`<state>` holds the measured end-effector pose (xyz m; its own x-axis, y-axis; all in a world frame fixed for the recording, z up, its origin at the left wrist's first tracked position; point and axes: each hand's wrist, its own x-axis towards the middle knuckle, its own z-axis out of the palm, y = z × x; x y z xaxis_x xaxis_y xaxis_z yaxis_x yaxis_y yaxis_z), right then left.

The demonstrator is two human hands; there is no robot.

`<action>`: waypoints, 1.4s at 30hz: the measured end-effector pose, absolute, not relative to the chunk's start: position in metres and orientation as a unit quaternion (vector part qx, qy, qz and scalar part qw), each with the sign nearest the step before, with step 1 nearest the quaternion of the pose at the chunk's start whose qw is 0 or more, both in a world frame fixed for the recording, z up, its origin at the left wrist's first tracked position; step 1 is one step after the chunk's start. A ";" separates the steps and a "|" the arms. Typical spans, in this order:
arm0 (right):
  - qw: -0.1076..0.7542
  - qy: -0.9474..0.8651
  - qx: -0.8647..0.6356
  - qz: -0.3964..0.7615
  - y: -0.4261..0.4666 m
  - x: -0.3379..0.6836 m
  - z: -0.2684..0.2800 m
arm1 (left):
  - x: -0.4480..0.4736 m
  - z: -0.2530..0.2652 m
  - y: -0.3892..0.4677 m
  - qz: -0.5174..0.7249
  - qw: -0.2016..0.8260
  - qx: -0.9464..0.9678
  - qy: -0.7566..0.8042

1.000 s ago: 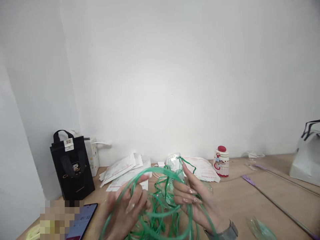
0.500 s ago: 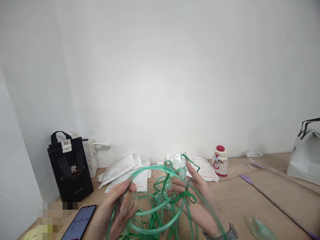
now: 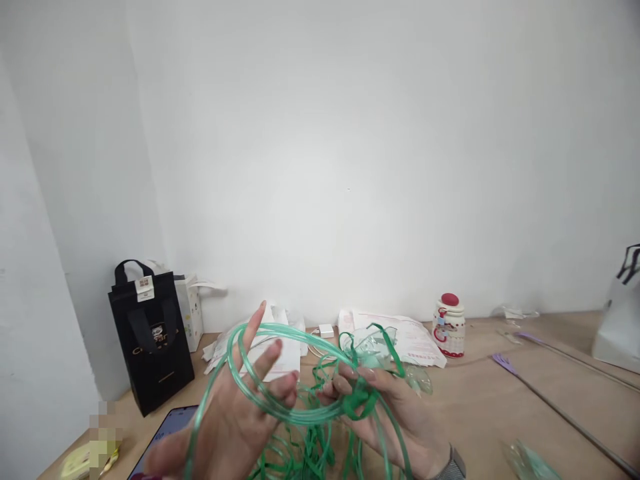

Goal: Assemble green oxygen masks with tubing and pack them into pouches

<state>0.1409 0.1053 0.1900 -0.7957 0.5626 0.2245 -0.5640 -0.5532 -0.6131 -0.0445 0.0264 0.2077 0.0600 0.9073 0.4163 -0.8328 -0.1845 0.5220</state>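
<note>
Standing at the left of the counter, a black bag is placed upright; in front of it, a phone is partly hidden by the left hand. Looped green tubing is held up between the 2 hands, above the counter. By its look, it is judged light, flexible yet springy, smooth enough to slide, and not fragile; it is likely best gripped where the strands are gathered, since loose loops may spring apart. The left hand is opened wide, with the index finger pointed upward, the other fingers spread and the thumb stretched out to the left. Loops are draped about its fingers, but they are not clasped; whether any strand is hooked cannot be told. Beneath, a tangle of green strands is spread. By the right hand, the tubing is pinched between thumb and curled fingers, with the palm turned inward; a green strap is bunched there too. Beyond, a clear mask is seen before white packets. Farther right, a red-topped bottle and 2 purple-tipped rods are set.
</note>
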 end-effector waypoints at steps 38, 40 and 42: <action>0.441 -0.627 -0.154 0.624 0.118 0.161 0.194 | -0.029 0.195 0.044 0.552 0.685 0.423 0.218; 0.403 -0.630 -0.131 0.651 0.109 0.155 0.197 | -0.023 0.194 0.045 0.516 0.706 0.441 0.201; 0.312 -0.650 -0.124 0.682 0.105 0.150 0.195 | -0.022 0.192 0.045 0.486 0.713 0.463 0.204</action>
<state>0.1503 0.1049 0.1951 -0.7739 0.5877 0.2360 -0.2642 0.0390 -0.9637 -0.0216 0.0453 0.1917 0.4438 0.8818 0.1598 -0.5049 0.0987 0.8575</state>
